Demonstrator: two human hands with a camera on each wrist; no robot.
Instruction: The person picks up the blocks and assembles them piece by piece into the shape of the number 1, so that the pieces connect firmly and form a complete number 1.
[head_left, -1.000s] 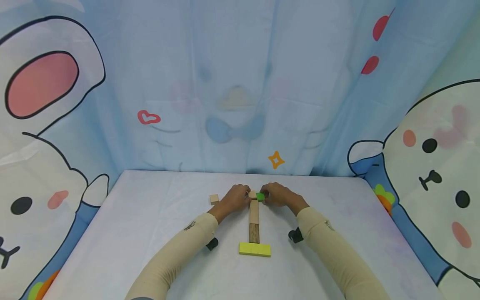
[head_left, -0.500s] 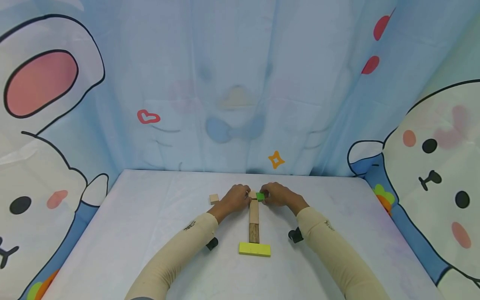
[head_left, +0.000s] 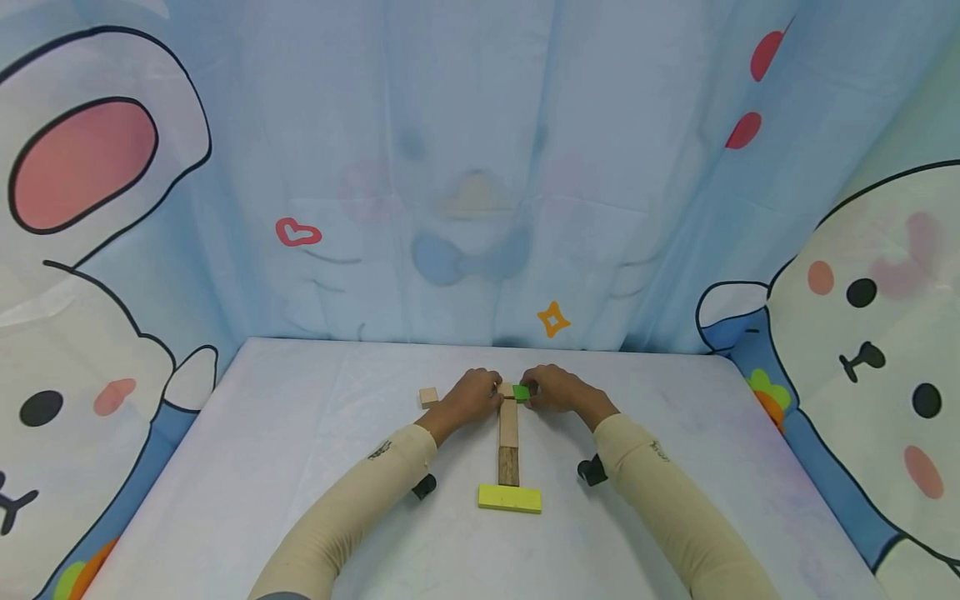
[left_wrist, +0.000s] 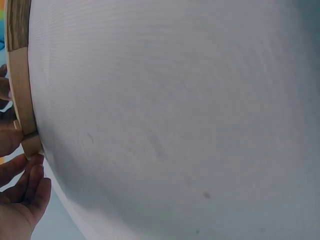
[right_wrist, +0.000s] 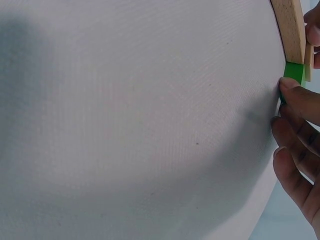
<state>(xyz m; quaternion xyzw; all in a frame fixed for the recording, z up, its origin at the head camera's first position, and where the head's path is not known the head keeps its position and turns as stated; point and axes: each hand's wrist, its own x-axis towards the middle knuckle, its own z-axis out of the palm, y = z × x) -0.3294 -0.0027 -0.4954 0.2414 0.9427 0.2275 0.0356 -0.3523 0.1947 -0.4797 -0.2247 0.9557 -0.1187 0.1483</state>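
At the far end of a line of blocks, the left hand point(head_left: 472, 395) pinches a small light wooden block point(head_left: 506, 390); the left wrist view shows fingers and thumb on that block point(left_wrist: 32, 145). The right hand point(head_left: 557, 389) pinches a green block point(head_left: 521, 392) beside it; in the right wrist view the thumb lies on the green block point(right_wrist: 294, 73). Nearer the body run a light wooden block point(head_left: 508, 423), a darker wooden block point(head_left: 508, 466) and a yellow block point(head_left: 509, 498) lying crosswise.
A loose small wooden block point(head_left: 428, 397) lies left of the left hand. The white-covered table point(head_left: 315, 417) meets a blue patterned curtain point(head_left: 465, 100) at its far edge. A black wrist device hangs under each sleeve.
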